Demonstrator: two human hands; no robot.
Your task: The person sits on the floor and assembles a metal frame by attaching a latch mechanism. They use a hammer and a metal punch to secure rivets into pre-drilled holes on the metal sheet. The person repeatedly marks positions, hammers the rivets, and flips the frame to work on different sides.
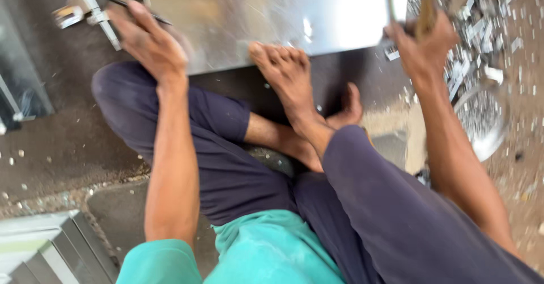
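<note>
I sit on the floor in dark trousers, one bare foot (289, 74) resting on the near edge of a shiny metal sheet (255, 12). My left hand (144, 37) is at the sheet's left corner, closed around a thin dark pen-like tool (133, 7). Beside that hand lies a metal square ruler (93, 13). My right hand (422, 43) is at the sheet's right edge, gripping a brownish wooden handle (428, 3) that rises out of view. The picture is blurred by motion.
Many small metal offcuts (487, 29) litter the ground at the right, next to a round metal bowl (484, 125). Folded metal pieces (51, 250) lie at the bottom left. Another metal sheet (17, 85) sits at the left edge. The floor is dusty concrete.
</note>
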